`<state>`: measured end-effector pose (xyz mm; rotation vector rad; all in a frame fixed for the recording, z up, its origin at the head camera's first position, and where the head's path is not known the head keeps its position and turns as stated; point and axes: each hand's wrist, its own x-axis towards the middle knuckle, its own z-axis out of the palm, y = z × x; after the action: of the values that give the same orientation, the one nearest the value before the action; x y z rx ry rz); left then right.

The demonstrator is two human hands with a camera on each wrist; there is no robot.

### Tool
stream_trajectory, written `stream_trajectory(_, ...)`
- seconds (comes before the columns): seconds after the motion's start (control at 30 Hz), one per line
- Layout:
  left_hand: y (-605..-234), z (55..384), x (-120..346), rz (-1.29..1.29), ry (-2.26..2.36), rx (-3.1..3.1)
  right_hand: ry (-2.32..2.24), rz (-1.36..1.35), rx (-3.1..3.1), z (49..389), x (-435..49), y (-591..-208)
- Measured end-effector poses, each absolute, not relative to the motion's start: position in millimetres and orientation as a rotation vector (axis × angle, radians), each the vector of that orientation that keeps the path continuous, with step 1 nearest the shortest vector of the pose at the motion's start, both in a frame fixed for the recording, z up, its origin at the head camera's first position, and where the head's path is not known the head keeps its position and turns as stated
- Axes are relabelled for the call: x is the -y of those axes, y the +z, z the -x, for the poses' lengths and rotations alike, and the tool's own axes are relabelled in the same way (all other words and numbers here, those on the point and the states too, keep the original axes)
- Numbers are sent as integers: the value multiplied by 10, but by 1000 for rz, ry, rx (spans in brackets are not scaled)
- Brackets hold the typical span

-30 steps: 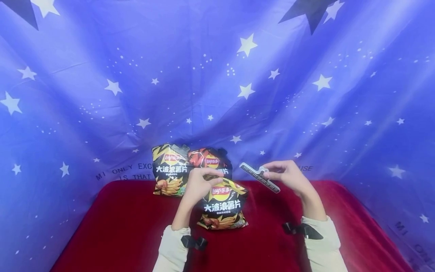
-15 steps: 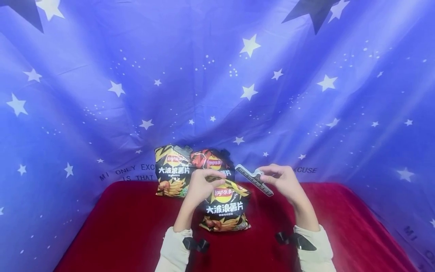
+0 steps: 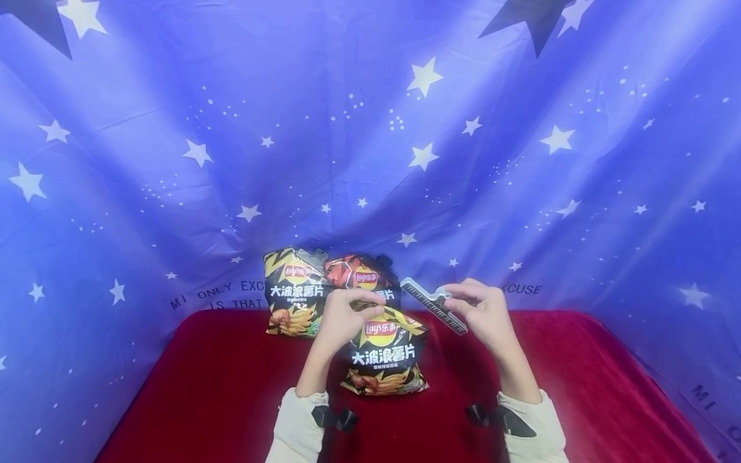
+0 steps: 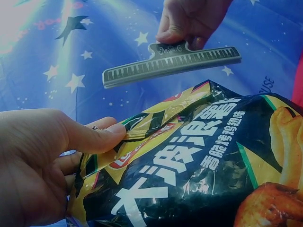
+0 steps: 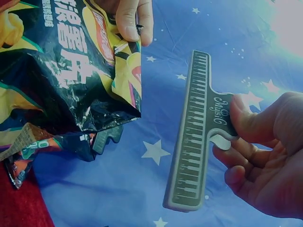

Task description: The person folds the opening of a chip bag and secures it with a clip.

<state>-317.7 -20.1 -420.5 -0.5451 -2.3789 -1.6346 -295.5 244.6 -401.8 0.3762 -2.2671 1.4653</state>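
My left hand (image 3: 349, 315) pinches the folded top edge of a black and yellow chip bag (image 3: 383, 357), which stands upright at the front. In the left wrist view the thumb presses on the fold of the bag (image 4: 184, 156). My right hand (image 3: 483, 315) holds a long clip (image 3: 434, 307) by its handle, apart from the bag and to its right. The right wrist view shows piano keys and "Music" printed on the clip (image 5: 191, 132); the thumb and fingers squeeze its handle tabs.
Behind the front bag stand another black and yellow chip bag (image 3: 292, 292) and a red and black chip bag (image 3: 353, 271), each with a clip at its top. A red cloth (image 3: 231, 386) covers the table; a blue star-printed curtain (image 3: 324, 128) hangs behind.
Over the last second my right hand has brought the clip a little left, closer to the front bag. My left hand keeps its pinch on the bag's folded top.
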Motion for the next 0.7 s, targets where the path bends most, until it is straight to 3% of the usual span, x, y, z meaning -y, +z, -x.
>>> stream_trajectory(0.7, -4188, 3164, 198, 538, -1648, 2378, 1434, -380, 2243, 2970, -2262, -4116)
